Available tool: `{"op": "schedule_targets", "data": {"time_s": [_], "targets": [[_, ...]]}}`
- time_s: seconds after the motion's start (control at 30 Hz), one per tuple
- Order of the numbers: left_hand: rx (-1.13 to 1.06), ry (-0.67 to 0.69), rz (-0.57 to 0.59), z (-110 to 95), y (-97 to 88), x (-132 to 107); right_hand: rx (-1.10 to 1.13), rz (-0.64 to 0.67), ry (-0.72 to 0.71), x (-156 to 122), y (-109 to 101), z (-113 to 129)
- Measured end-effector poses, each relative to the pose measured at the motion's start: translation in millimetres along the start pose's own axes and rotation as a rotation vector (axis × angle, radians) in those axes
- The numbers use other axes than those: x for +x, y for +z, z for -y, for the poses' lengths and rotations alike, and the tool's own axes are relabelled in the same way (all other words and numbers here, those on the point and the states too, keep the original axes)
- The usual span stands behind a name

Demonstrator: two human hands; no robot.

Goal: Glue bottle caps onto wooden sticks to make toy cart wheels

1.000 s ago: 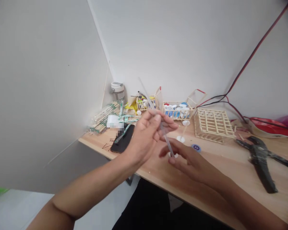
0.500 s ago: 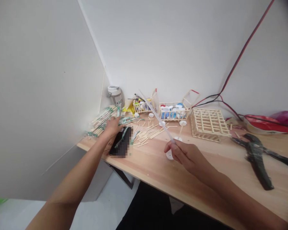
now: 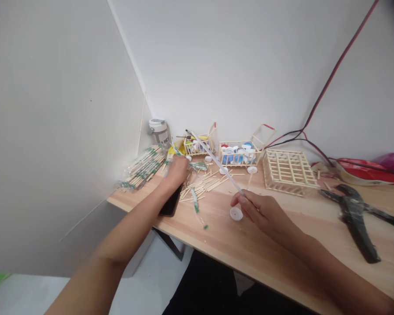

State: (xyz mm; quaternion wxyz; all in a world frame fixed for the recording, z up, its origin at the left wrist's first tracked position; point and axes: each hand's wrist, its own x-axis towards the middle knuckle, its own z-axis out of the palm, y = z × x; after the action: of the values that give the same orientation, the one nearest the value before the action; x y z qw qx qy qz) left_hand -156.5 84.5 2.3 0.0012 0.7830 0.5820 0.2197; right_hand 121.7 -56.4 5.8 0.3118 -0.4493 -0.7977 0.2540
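"Wooden sticks in a clear and green wrapped bundle, left of centre on my feed. A white-lidded container stands just behind it. Then comes the left hand."

"What are its fingers doing?"

"Bent downward, but their tips are hidden from where I'm watching, so I honestly can't tell if they've got anything. The forearm crosses over a dark slab, phone-looking."

"And moving right?"

"A green and clear wrapper strip and a spread of loose sticks, mid-frame. Behind those, a little stick cart on white wheels."

"So where's the long thing?"

"The translucent rod? Dead centre, slanting up and left, top end in front of that little cart. A bigger cart full of bottle caps sits behind it. White disc on the table near the lower end."

"Who's got it?"

"Right hand, right of centre: thumb and fingers pinched on the lower end. Farther right I see a stick cage, then a black tool lying at the table's right."
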Motion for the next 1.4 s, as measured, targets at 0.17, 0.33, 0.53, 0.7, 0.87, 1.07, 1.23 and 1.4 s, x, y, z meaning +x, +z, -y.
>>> {"op": "schedule_targets", "data": {"time_s": [0.17,0.33,0.53,0.7,0.87,1.07,1.23,1.4], "targets": [[0.104,0.03,0.066,-26.0,21.1,1.5,-0.026,-0.013,-0.005,1.6,0.4,-5.6],[0.134,-0.032,0.079,-14.1,7.9,16.2,-0.025,-0.009,0.02,1.4,-0.9,-6.0],[0.089,-0.118,-0.049,11.2,-45.1,-4.0,-0.028,0.016,0.038,1.3,-2.2,-3.9],[0.23,-0.304,-0.134,45.5,-74.5,-68.3,-0.062,0.049,0.045,1.5,-0.5,-4.5],[0.29,-0.312,-0.031,68.1,-64.7,-109.8,-0.096,0.075,0.077,2.2,3.6,-4.5],[0.239,-0.29,0.007,58.2,-48.3,-95.5,-0.116,0.089,0.044,3.1,5.1,-3.5],[0.199,-0.333,0.1,59.4,-41.5,-70.0,-0.132,0.089,0.04,2.8,3.4,-2.9],[0.244,-0.356,0.129,66.4,-40.2,-56.6,-0.133,0.084,0.059,3.1,2.5,-4.0]]}}
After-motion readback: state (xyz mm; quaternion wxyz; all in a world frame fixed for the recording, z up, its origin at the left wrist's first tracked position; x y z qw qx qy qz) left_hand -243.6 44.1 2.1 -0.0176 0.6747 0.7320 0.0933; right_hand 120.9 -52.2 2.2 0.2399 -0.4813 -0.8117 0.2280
